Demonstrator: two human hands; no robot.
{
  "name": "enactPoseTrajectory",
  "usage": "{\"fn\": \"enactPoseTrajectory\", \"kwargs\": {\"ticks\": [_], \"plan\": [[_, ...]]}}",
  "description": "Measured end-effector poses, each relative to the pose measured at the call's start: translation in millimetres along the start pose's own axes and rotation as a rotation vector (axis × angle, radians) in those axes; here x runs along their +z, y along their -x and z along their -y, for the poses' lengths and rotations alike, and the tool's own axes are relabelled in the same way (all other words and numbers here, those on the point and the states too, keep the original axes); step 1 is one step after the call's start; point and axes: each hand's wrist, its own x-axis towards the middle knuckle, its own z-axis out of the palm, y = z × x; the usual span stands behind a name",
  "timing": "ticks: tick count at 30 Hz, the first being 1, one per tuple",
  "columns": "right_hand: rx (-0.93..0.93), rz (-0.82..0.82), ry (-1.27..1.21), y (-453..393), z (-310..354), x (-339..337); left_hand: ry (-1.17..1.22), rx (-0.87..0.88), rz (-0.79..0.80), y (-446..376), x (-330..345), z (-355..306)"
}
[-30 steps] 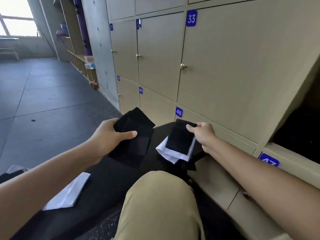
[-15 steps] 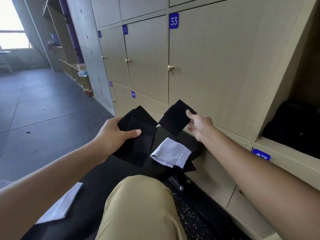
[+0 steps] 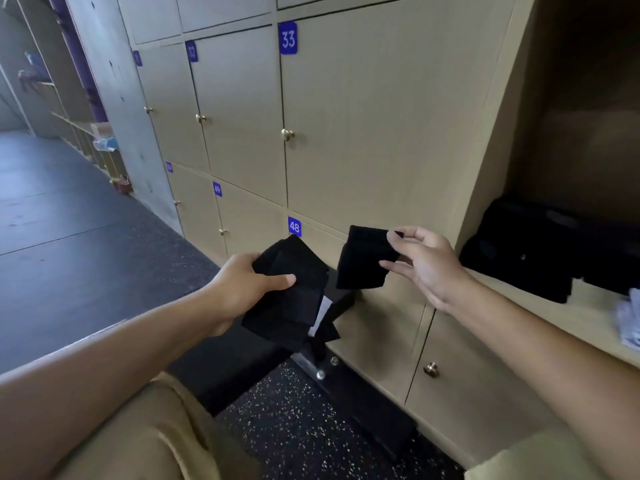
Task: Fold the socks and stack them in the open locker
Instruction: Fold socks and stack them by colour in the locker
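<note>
The step in hand is judged to be transfer to storage: the right hand (image 3: pixel 427 263) pinches a folded black sock (image 3: pixel 365 258) between thumb and fingertips, held in the air just left of the open locker (image 3: pixel 568 140), while the left hand (image 3: pixel 242 287) grips a thicker bundle of folded black socks (image 3: pixel 291 292) with its thumb clamped across the top — above the dark bench (image 3: pixel 341 299). A dark stack (image 3: pixel 530 251) already lies on the locker shelf, with pale fabric (image 3: pixel 628 318) near it at the right edge. The next move calls for carrying the pinched sock rightward and laying it flat on that stack — without the fold springing open.
</note>
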Motion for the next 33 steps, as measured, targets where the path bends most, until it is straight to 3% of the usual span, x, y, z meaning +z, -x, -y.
{"fn": "enactPoseTrajectory", "kwargs": {"ticks": [9,15,23,33], "plan": [[-0.234,0.022,0.146,52.0,39.3,-29.2,0.189,-0.105,0.232,-1.9,53.5,-17.6],[-0.418,-0.049,0.153,68.8,64.6,-52.0,0.314,-0.202,0.361,-8.9,92.0,-26.0],[-0.472,-0.054,0.167,78.4,75.7,-73.2,0.382,-0.180,0.488,-18.0,131.1,-53.6],[-0.526,-0.042,0.475,84.2,71.1,-96.2,0.394,-0.107,0.566,-30.0,153.1,-63.8]]}}
